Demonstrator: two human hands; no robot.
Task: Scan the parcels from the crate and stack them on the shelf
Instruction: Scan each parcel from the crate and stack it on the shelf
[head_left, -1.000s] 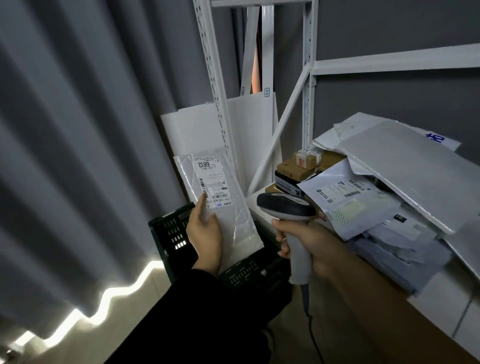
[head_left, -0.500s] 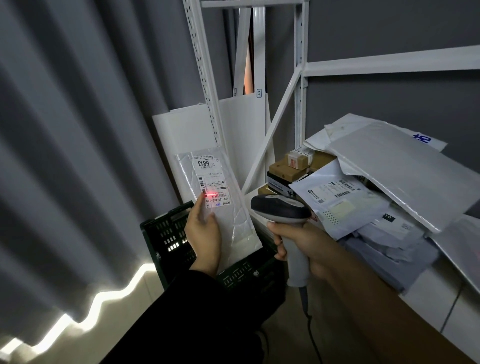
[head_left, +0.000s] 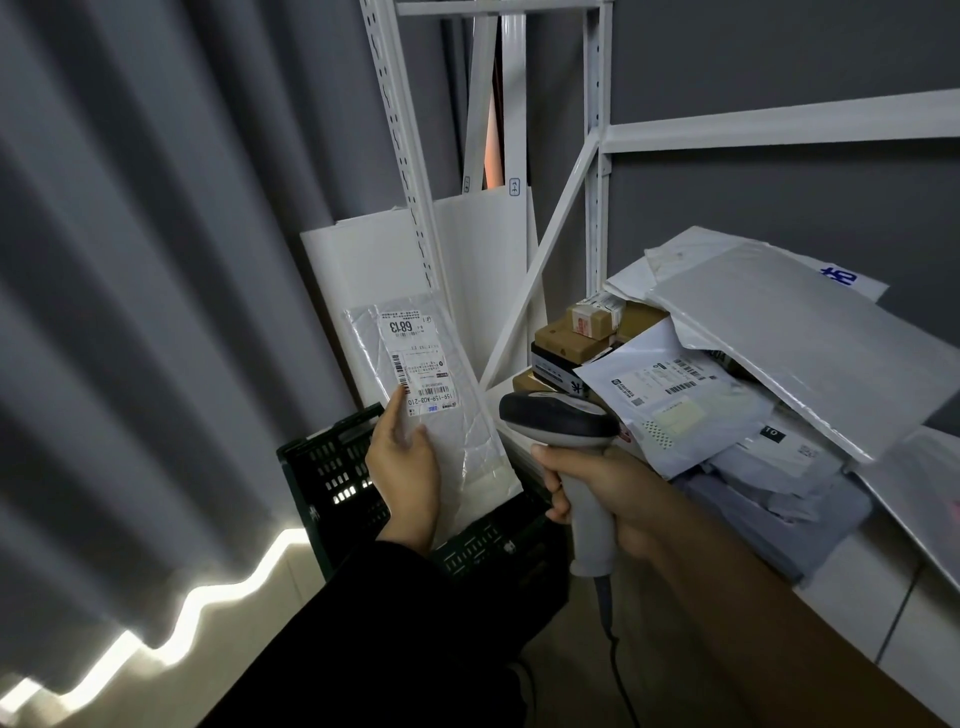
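- The left hand (head_left: 402, 467) grips the flat parcel (head_left: 457, 415) upright, thumb on its label.
- The right hand (head_left: 602, 493) is wrapped round the scanner (head_left: 558, 421), at the parcel's 4 o'clock.
- The crate (head_left: 332, 467) sits at the parcel's 6 o'clock.
- Piled mailers (head_left: 789, 332) cover the shelf (head_left: 909, 597) at its 3 o'clock.

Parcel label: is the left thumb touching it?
Touching. The head view shows the thumb of the left hand pressed on the label at its lower left corner, beside the barcode.
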